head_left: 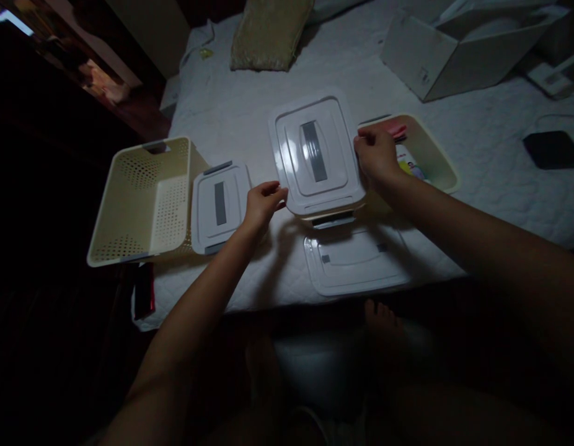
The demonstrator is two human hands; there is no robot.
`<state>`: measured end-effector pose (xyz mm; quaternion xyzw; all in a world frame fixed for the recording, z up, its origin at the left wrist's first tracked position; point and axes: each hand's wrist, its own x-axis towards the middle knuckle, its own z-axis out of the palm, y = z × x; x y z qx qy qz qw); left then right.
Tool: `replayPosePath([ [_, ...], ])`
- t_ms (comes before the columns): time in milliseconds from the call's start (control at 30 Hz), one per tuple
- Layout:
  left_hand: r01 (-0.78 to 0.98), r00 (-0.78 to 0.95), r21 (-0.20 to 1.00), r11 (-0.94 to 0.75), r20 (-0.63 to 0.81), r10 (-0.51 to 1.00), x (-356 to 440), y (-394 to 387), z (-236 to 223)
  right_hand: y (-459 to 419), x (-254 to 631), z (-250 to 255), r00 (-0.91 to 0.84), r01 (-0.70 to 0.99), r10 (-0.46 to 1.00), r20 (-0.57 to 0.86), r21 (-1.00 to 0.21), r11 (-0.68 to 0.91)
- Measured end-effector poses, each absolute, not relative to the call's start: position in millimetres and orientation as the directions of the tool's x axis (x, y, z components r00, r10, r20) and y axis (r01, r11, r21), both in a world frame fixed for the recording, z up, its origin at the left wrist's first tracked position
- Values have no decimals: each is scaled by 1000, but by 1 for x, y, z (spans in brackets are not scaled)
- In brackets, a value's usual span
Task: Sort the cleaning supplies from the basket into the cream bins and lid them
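Note:
A large white lid [315, 152] with a grey handle sits on a cream box in the middle of the bed. My left hand [263, 204] grips its left front edge, fingers curled. My right hand [375, 155] grips its right edge. Beside my right hand an open cream box [438, 167] holds a pink item and a printed packet. A smaller lidded cream box [220, 204] stands just left of my left hand.
A perforated cream basket [142, 198] lies at the left bed edge. A flat clear lid [356, 260] lies near the front edge. A white cardboard box [454, 56], a tan pillow [268, 34] and a black device [553, 148] lie farther back.

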<state>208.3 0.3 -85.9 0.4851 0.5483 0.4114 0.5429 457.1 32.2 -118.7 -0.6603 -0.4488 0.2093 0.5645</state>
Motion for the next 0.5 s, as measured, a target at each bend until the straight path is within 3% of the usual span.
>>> replayPosePath([
  [267,110,64,966,232,-240,969,208,-3,-96,28,460,-139,476,528,842,254,-848,-42],
  [500,131,84,960,247,-259,962,209,1,-105,35,475,-169,355,617,858,371,-783,83],
])
